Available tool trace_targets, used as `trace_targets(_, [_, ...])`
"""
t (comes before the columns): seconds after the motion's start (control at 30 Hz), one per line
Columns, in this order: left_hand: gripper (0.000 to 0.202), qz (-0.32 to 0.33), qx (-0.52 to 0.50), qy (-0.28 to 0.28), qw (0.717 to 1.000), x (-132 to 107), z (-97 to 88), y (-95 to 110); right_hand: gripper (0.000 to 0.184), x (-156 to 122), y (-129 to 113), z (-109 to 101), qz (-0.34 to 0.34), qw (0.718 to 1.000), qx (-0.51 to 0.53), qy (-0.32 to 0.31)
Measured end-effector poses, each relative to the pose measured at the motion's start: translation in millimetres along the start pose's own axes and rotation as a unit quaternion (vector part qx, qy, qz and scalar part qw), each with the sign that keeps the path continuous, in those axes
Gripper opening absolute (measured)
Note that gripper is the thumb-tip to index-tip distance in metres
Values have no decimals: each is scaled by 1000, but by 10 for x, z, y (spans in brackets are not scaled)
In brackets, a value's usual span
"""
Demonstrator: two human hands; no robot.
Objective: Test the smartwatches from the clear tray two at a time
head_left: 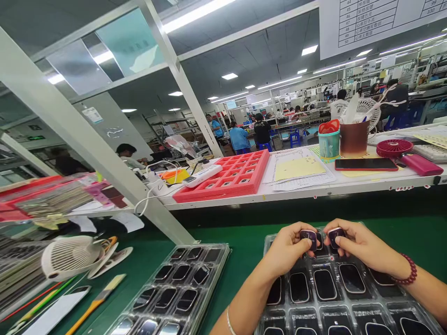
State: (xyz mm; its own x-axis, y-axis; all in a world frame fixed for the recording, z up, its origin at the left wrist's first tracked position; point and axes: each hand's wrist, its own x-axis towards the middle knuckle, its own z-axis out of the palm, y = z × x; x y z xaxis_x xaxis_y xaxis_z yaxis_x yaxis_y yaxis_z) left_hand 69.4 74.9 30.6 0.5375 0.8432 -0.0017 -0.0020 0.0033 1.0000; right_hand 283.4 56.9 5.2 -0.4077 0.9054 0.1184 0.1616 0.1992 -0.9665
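Pinching dark, rounded-square, pale-rimmed watch (pixel 312 236) in left hand (pixel 289 242), matching dark rounded-square watch (pixel 334 235) in right hand (pixel 361 241), over clear plastic compartment tray (pixel 312 307). Could knock together if brought closer, or slip through loosened pinch.

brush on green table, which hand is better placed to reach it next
Probably the left hand: it is nearer the brush than the right hand, though each holds a dark device.

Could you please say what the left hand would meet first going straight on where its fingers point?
Most likely the right hand or the dark-screened device it holds, though depth is unclear.
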Motion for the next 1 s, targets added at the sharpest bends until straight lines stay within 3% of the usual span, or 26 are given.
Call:
trace_targets(0.13, [26,-4,16,2,1000,3,-26,-27,32,5,27,-16,3,1000,20,18])
trace_targets(0.27, [27,0,31,11,999,7,-54,-74,18,-2,9,2,-25,999,2,30])
trace_targets(0.4, [44,18,24,26,999,1,-43,-64,31,-13,5,16,-10,1000,17,8])
trace_targets(0.6, [22,8,23,14,1000,-21,-29,-47,23,6,60,-20,4,1000,6,19])
trace_targets(0.7, [32,5,48,22,999,-18,-40,-71,15,7,61,-20,2,1000,-5,13])
trace_targets(0.8, [40,21,42,22,999,-6,-48,-89,23,-2,53,-10,-10,1000,14,-11])
trace_targets(0.93, [25,27,24,17,999,-1,-44,-75,26,-21,37,12,-16,999,18,-27])
trace_targets(1.0, [30,27,18,16,999,-9,-38,-57,29,-30,30,24,-9,999,31,-21])
